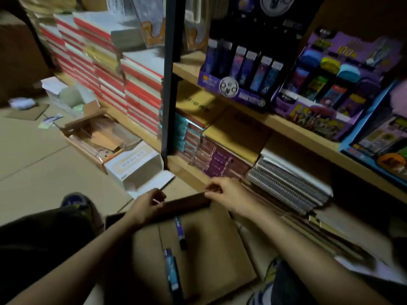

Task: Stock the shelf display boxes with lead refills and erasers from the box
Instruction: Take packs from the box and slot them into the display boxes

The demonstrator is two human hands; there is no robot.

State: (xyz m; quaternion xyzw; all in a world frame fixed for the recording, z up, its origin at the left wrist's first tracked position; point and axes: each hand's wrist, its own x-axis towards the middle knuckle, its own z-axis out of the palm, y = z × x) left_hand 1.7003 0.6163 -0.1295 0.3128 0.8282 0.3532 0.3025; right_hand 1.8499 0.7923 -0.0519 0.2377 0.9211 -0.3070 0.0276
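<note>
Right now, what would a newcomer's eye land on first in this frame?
The left hand and right hand work at the far edge of a cardboard box at bottom centre, two slim purple packs lying on its top. Purple display boxes crowd the upper shelf at right; red-and-white stacks rise at upper left.

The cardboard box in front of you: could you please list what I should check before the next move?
1. Cardboard box open: not ok, its top lies shut.
2. Box top clear: not ok, two refill packs lie on it.
3. Left hand free: not ok, it pinches a pale strip.
4. Right hand grip at the box's far edge: cannot tell.
5. Room in the purple display box on the shelf: cannot tell.
</note>
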